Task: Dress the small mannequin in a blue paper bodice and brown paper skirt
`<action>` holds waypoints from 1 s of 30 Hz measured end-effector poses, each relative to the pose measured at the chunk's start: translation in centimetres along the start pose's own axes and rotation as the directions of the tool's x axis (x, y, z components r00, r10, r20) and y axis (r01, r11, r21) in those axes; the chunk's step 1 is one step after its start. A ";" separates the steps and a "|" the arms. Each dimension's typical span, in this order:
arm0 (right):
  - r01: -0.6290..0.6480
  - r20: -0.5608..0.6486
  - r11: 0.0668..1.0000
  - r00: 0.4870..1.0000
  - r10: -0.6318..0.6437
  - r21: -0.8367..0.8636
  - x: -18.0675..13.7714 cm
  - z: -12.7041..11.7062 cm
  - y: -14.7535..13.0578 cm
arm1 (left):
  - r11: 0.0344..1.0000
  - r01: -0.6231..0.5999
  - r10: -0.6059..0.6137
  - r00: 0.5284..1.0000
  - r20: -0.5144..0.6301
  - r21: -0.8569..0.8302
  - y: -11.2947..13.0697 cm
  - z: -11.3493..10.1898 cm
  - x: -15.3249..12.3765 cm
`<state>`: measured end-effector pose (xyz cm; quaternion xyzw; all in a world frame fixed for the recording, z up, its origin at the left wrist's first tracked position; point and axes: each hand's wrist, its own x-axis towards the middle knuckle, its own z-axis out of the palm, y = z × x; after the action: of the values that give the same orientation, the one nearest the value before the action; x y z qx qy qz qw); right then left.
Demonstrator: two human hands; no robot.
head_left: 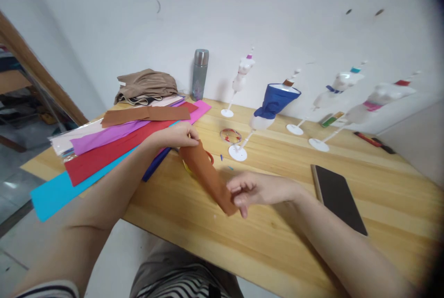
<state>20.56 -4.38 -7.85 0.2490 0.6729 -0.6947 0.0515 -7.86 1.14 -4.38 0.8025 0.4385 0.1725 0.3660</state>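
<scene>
A long brown strip of crepe paper [207, 175] lies slanted on the wooden table [277, 224]. My left hand [176, 135] pinches its far end, fingers closed. My right hand [255, 189] grips its near end, fingers curled around it. Something yellow and red peeks out from under the strip; I cannot tell what it is. Just beyond the strip stands a small white mannequin on a stand wrapped in blue paper [274, 101].
A stack of coloured paper sheets [104, 143] lies at the left, overhanging the table's edge. A tape roll [230, 136], a steel flask [200, 74], a tan cloth bundle [147, 84] and three more mannequins [243, 76] stand behind. A dark tablet [338, 196] lies at the right.
</scene>
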 end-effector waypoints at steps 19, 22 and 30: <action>-0.509 -0.630 0.445 0.756 -0.177 -0.737 3.4 2.2 -0.7 | 0.995 -0.044 0.055 0.990 0.130 -0.087 -1.8 -0.1 0.7; -0.528 -0.659 0.487 0.738 -0.143 -0.696 2.9 2.3 -0.6 | 0.994 -0.064 0.073 0.993 0.096 -0.090 -1.9 0.4 1.0; -0.507 -0.640 0.561 0.767 -0.054 -0.654 1.2 1.1 0.0 | 0.960 -0.136 0.112 0.988 0.107 0.246 -1.5 2.2 1.4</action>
<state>19.22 -5.14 -8.39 0.4923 0.8491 -0.1874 0.0390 -6.68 1.91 -7.04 0.8756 0.3883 0.1006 0.2692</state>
